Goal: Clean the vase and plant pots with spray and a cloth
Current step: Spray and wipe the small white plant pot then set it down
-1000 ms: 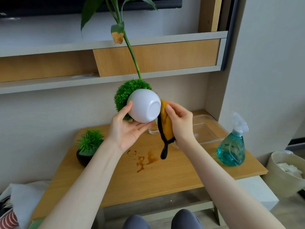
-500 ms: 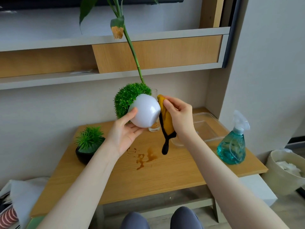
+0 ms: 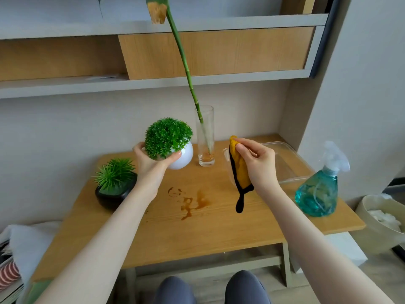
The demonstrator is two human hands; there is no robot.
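Observation:
My left hand (image 3: pixel 151 165) grips a round white pot (image 3: pixel 183 157) with a bushy green plant (image 3: pixel 167 137), held nearly upright just above the wooden table (image 3: pixel 197 233). A yellow cloth with black trim (image 3: pixel 239 170) hangs from my right hand (image 3: pixel 256 165), apart from the pot. Between my hands stands a tall clear glass vase (image 3: pixel 205 137) with a long green stem. At the table's left sits a black pot with a spiky green plant (image 3: pixel 115 185). A teal spray bottle (image 3: pixel 320 189) stands at the right edge.
A clear plastic tray (image 3: pixel 285 163) lies behind my right hand. Brown stains (image 3: pixel 190 202) mark the table's middle. A beige bin (image 3: pixel 381 222) sits on the floor to the right. Shelves run along the wall above. My knees show below the table's front edge.
My left hand has turned the white pot from tipped on its side to nearly upright and lowered it. My right hand has drawn the cloth away from the pot, to the right.

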